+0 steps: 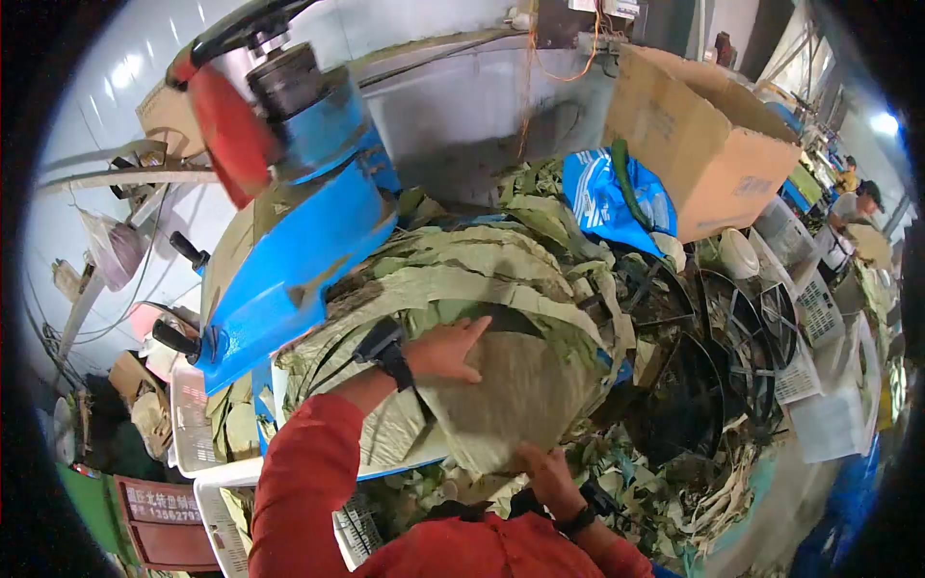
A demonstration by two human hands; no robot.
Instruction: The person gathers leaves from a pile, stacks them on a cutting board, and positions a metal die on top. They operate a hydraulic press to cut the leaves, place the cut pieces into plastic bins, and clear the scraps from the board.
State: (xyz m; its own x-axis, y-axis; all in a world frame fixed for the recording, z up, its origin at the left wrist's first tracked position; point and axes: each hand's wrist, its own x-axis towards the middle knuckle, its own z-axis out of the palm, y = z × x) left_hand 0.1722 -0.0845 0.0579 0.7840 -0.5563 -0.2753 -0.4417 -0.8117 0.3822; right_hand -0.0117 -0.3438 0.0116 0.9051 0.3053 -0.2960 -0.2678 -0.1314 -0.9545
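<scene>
A flat, dry greenish-brown leaf sheet (515, 405) lies before me, its front edge toward my body. My left hand (448, 352), a black strap at its wrist, reaches over it with fingers spread apart, palm down by its upper left part. My right hand (551, 482) is at the front edge of the leaf sheet and pinches it, with some fingers hidden there. Behind both hands rises a thick pile of similar leaves (472, 255), layered in a curve.
A blue press machine (299, 260) with black handles stands at the left, a blurred red part above it. Black round frames (679, 395) lie to the right. Leaf scraps (674, 491) cover the lower right. A cardboard box (665, 125) stands behind; other people are far right.
</scene>
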